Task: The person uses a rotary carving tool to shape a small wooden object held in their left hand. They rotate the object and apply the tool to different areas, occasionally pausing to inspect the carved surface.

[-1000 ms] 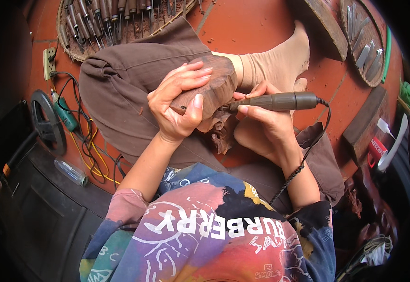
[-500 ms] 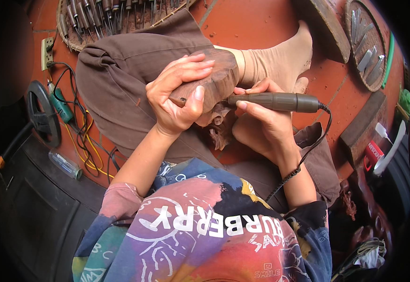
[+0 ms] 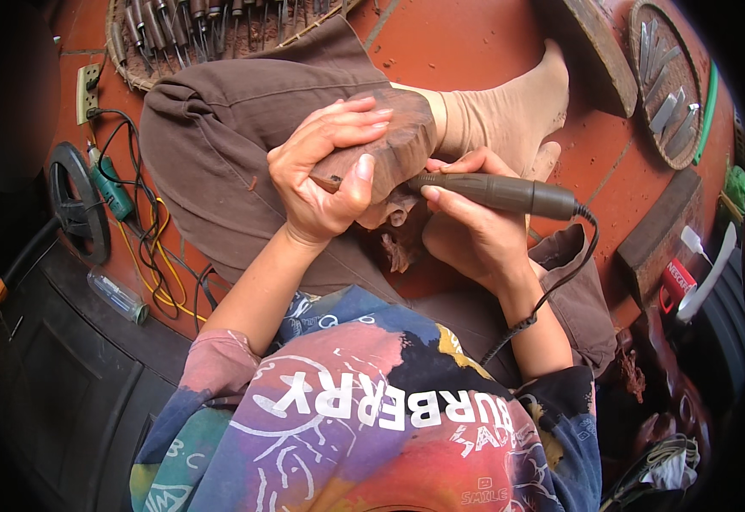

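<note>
Over our lap (image 3: 244,145): our left hand (image 3: 325,179) grips carved wood (image 3: 405,136), right hand (image 3: 485,220) holds corded tool (image 3: 509,192) at its right edge | basket (image 3: 122,70): chisels (image 3: 176,30), tips toward near rim | round tray (image 3: 678,157): metal blades (image 3: 664,112)

From my distant seat I see large white letters across the multicoloured shirt (image 3: 372,444), smaller thin lettering under a little square sign (image 3: 486,483) lower on it, and white letters on a red object (image 3: 678,280).

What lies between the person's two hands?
In the head view, the wood lies between the left hand and the right hand; the front of the tool is there too.
</note>
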Demonstrator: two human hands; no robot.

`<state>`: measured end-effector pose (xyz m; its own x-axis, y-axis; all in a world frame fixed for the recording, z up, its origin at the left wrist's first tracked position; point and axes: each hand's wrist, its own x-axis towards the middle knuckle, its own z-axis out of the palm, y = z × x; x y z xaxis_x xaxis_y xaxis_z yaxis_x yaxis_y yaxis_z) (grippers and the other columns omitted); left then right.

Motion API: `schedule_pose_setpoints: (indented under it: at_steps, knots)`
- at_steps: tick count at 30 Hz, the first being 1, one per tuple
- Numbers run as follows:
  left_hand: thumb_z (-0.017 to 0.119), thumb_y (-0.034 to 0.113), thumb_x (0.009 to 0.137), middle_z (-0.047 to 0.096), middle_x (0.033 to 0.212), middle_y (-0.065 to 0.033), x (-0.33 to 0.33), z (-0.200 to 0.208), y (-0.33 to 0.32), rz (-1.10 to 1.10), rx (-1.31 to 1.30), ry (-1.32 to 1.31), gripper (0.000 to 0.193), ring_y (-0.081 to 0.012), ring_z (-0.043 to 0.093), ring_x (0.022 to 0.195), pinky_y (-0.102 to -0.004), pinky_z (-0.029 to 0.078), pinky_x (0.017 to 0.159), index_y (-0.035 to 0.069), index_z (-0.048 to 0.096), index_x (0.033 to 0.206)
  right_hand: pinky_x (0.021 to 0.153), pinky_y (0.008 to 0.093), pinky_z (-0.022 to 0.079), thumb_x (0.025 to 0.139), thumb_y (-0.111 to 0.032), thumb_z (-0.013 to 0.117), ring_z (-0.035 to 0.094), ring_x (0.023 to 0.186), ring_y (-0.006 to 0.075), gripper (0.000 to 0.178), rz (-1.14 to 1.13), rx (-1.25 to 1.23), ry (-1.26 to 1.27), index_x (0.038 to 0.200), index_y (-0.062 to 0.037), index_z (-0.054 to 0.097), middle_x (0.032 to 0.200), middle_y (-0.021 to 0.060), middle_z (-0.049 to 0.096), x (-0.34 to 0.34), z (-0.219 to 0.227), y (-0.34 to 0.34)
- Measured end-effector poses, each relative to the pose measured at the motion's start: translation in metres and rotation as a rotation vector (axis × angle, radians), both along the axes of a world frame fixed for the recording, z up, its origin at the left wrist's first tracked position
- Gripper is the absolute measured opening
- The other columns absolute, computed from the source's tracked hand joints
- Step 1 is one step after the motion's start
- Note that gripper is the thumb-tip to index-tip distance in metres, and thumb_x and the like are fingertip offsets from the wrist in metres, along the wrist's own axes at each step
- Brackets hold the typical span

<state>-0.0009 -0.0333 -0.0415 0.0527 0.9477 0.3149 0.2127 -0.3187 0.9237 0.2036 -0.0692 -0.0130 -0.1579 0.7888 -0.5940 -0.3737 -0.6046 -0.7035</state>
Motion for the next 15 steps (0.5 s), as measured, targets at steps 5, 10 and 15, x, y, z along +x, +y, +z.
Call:
schedule_pose_setpoints:
  at_steps: [5, 10, 15]
  knots:
    - [0.062, 0.016, 0.072, 0.075, 0.096, -0.0152, -0.001, -0.001, 0.0, -0.01, 0.008, 0.006, 0.028, -0.0344, 0.071, 0.101, -0.0466, 0.05, 0.097, -0.002, 0.073, 0.09, 0.098, 0.0314, 0.048, 0.082, 0.006, 0.075, 0.061, 0.117, 0.021, 0.024, 0.033, 0.067, 0.037, 0.093, -0.003, 0.056, 0.107, 0.0119, 0.068, 0.006, -0.003, -0.002]
    - [0.061, 0.018, 0.075, 0.074, 0.097, -0.0191, 0.001, 0.003, -0.001, -0.009, -0.011, -0.03, 0.03, -0.0356, 0.07, 0.102, -0.0469, 0.049, 0.097, -0.005, 0.072, 0.09, 0.098, 0.0345, 0.05, 0.081, 0.006, 0.075, 0.06, 0.121, 0.0276, 0.023, 0.027, 0.167, 0.02, 0.092, -0.0024, 0.056, 0.099, 0.0091, 0.067, 0.02, 0.002, 0.001]
    - [0.058, 0.02, 0.077, 0.074, 0.098, -0.0196, -0.002, 0.002, -0.001, 0.011, 0.011, -0.059, 0.033, -0.0359, 0.069, 0.104, -0.0467, 0.049, 0.098, -0.006, 0.072, 0.092, 0.107, 0.0502, 0.045, 0.08, 0.008, 0.071, 0.066, 0.11, 0.0364, 0.023, -0.122, 0.286, -0.114, 0.094, -0.0026, 0.056, 0.092, 0.0094, 0.065, 0.031, 0.021, -0.002]
